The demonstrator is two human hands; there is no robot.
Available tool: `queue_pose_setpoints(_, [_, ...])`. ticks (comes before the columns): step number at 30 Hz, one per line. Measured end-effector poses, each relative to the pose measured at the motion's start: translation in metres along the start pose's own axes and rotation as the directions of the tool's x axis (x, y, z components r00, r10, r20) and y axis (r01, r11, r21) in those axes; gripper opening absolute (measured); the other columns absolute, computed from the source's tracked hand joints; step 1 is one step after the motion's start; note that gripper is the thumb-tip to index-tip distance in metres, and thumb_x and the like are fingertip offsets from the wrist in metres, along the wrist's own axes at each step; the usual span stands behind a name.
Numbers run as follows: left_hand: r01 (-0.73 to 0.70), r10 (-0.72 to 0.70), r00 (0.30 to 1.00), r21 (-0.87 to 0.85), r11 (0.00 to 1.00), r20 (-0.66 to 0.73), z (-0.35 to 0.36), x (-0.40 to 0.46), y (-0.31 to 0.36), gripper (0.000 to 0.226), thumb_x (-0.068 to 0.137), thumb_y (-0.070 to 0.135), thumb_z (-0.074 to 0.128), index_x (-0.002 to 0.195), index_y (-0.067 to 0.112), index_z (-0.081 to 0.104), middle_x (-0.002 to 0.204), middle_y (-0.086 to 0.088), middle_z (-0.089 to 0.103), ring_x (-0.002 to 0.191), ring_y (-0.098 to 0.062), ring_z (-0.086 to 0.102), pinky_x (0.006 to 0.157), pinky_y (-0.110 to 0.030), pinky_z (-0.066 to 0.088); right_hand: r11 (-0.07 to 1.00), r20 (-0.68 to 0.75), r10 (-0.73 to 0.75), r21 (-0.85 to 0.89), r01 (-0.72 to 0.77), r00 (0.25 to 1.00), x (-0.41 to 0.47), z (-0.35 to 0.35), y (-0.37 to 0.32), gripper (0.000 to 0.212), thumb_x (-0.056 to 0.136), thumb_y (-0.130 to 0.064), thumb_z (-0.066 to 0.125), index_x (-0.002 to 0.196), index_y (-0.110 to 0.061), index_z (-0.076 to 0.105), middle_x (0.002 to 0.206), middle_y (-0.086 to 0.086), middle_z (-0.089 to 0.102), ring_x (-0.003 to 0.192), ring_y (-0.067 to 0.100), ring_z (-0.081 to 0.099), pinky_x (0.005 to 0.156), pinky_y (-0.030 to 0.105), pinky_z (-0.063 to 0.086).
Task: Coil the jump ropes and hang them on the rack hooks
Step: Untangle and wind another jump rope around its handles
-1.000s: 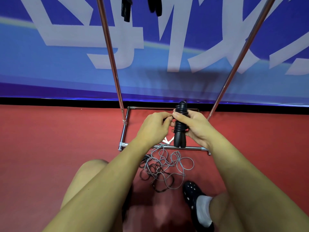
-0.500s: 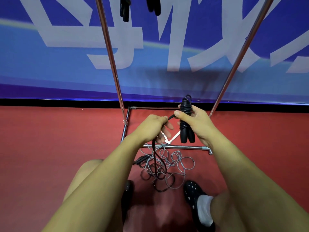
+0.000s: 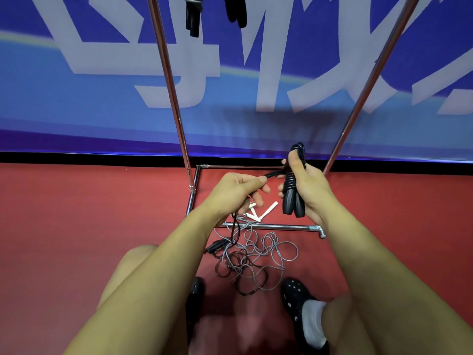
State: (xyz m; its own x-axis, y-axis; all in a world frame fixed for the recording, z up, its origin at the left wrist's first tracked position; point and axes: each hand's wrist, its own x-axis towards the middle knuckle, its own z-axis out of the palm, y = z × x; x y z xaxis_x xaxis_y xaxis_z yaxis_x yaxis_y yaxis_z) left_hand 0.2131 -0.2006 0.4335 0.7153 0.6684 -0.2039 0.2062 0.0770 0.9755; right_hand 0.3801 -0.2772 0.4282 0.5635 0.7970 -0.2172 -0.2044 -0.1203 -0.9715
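Fingers of the right hand [image 3: 305,187] curl round a pair of black jump-rope handles [image 3: 293,198], held upright side by side at about two o'clock from the picture's centre; the thumb lies up along the front of them, near their top, and several turns of black cord [image 3: 290,178] are wound round the handles just under the thumb. From those turns the cord runs toward nine o'clock to the left hand [image 3: 236,190], where thumb and forefinger pinch it at their tips while the other fingers stand loosely spread below. Past the pinch the cord drops beneath the palm to a tangle of ropes [image 3: 252,261] on the red floor [image 3: 76,226] at six o'clock (dark cord and grey cord knotted together, so which strand belongs to which I cannot tell). A black handle [image 3: 217,245] lies at the tangle's nine o'clock edge, and two white handles [image 3: 261,213] lie just beyond it, by the near bar of the chrome rack [image 3: 268,226]. At twelve o'clock, two more bundles of black handles [image 3: 193,17] hang between the rack's uprights. Black shoes [image 3: 294,294] frame the tangle, in front of a blue banner [image 3: 76,111].
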Motion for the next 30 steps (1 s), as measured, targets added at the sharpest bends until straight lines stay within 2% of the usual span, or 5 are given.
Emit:
queue_pose_setpoints(6, [-0.04, 0.059, 0.994, 0.198, 0.979, -0.09, -0.001, -0.001, 0.001, 0.026, 0.103, 0.029, 0.061, 0.098, 0.011, 0.079, 0.058, -0.002, 0.065, 0.038, -0.011, 0.031, 0.041, -0.02, 0.026, 0.996, -0.017, 0.053, 0.074, -0.052, 0.998, 0.003, 0.0, -0.001, 0.049, 0.108, -0.047, 0.041, 0.113, -0.005, 0.066, 0.078, 0.015, 0.072, 0.057, 0.024, 0.065, 0.063, 0.039, 0.057])
queue_pose_setpoints(12, [-0.076, 0.151, 0.978, 0.427, 0.901, -0.146, -0.003, 0.003, -0.002, 0.024, 0.101, 0.037, 0.061, 0.09, 0.027, 0.079, 0.062, 0.006, 0.07, 0.064, -0.015, 0.062, 0.068, -0.033, 0.05, 0.999, 0.118, 0.011, 0.047, -0.017, 0.993, 0.003, -0.003, 0.002, 0.038, 0.094, -0.042, 0.066, 0.107, -0.006, 0.067, 0.086, 0.013, 0.07, 0.081, 0.032, 0.07, 0.087, 0.053, 0.057])
queue_pose_setpoints(17, [-0.131, 0.235, 0.966, 0.583, 0.802, -0.106, 0.001, 0.001, 0.001, 0.039, 0.102, 0.039, 0.058, 0.063, 0.038, 0.064, 0.06, 0.01, 0.067, 0.051, -0.004, 0.052, 0.057, -0.024, 0.038, 0.995, 0.144, 0.04, 0.083, -0.052, 0.989, -0.002, 0.0, 0.005, 0.054, 0.077, -0.039, 0.08, 0.118, -0.007, 0.065, 0.104, 0.015, 0.071, 0.092, 0.032, 0.074, 0.095, 0.055, 0.057])
queue_pose_setpoints(23, [-0.176, 0.295, 0.952, 0.656, 0.734, -0.076, 0.003, 0.0, 0.001, 0.042, 0.102, 0.04, 0.057, 0.062, 0.025, 0.061, 0.058, 0.011, 0.063, 0.056, -0.006, 0.054, 0.058, -0.026, 0.039, 0.999, 0.174, 0.054, -0.007, -0.054, 0.983, -0.006, 0.006, 0.005, 0.032, 0.089, -0.04, 0.074, 0.106, -0.013, 0.069, 0.086, 0.008, 0.06, 0.065, 0.014, 0.063, 0.067, 0.036, 0.06])
queue_pose_setpoints(30, [-0.158, 0.295, 0.95, 0.647, 0.746, -0.108, 0.002, -0.001, 0.002, 0.041, 0.102, 0.041, 0.056, 0.062, 0.033, 0.061, 0.06, 0.01, 0.065, 0.057, -0.005, 0.056, 0.061, -0.027, 0.045, 0.995, 0.111, 0.076, -0.075, -0.067, 0.991, -0.003, 0.009, 0.004, 0.063, 0.098, -0.062, 0.049, 0.114, -0.003, 0.066, 0.079, 0.02, 0.067, 0.067, 0.026, 0.063, 0.072, 0.043, 0.051])
